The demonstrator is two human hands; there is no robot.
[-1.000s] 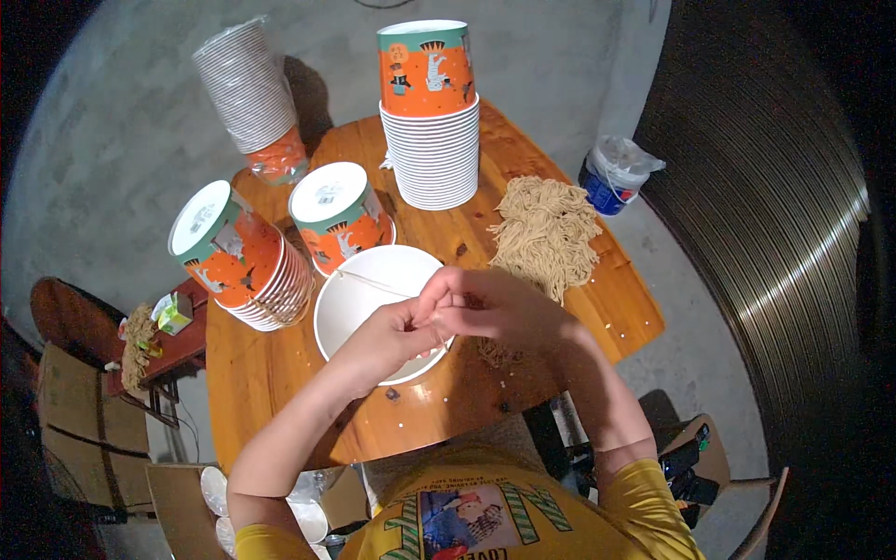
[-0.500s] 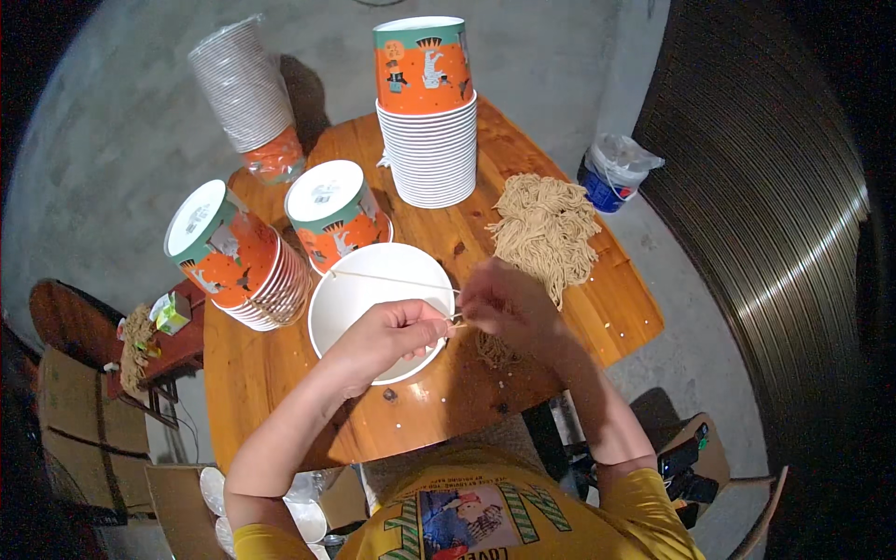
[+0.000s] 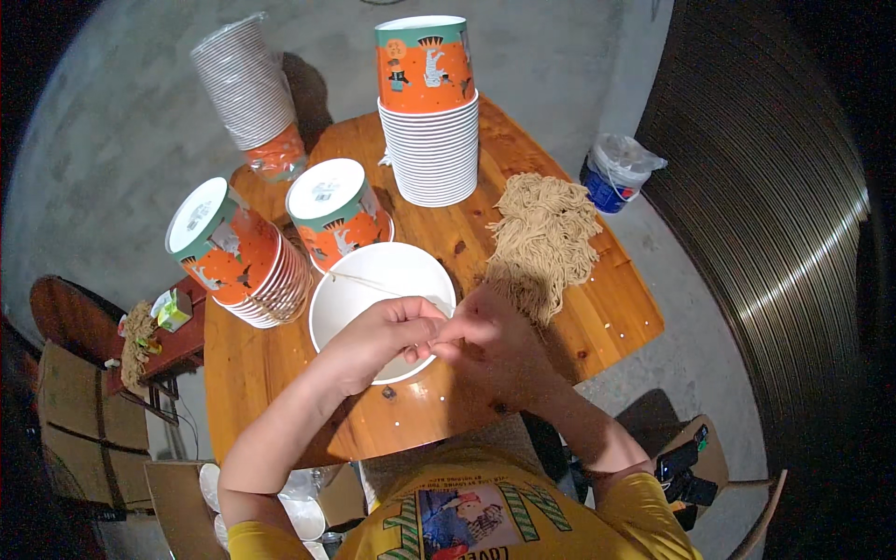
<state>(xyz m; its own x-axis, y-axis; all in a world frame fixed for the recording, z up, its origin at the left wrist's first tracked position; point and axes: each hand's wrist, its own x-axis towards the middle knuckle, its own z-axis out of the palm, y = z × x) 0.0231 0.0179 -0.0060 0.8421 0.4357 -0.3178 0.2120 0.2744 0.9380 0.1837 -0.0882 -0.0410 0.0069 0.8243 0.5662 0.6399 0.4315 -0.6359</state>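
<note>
A white round paper tub sits at the table's near middle. A thin beige cord runs from its upper left rim across its mouth toward my hands. My left hand is over the tub, thumb and fingers pinched on the cord. My right hand is at the tub's right rim, its fingertips closed against the left hand's. The cord's end between the fingertips is mostly hidden. A heap of beige cord pieces lies just beyond the right hand.
A tall stack of orange-and-green printed tubs stands at the back. Two shorter stacks, one upside-down tub pile with cords, another, stand left. A plastic-wrapped stack is far left. A lined blue bucket is on the floor.
My right hand has moved left and down to meet the left fingertips. The cord across the tub has gone from taut to slacker.
</note>
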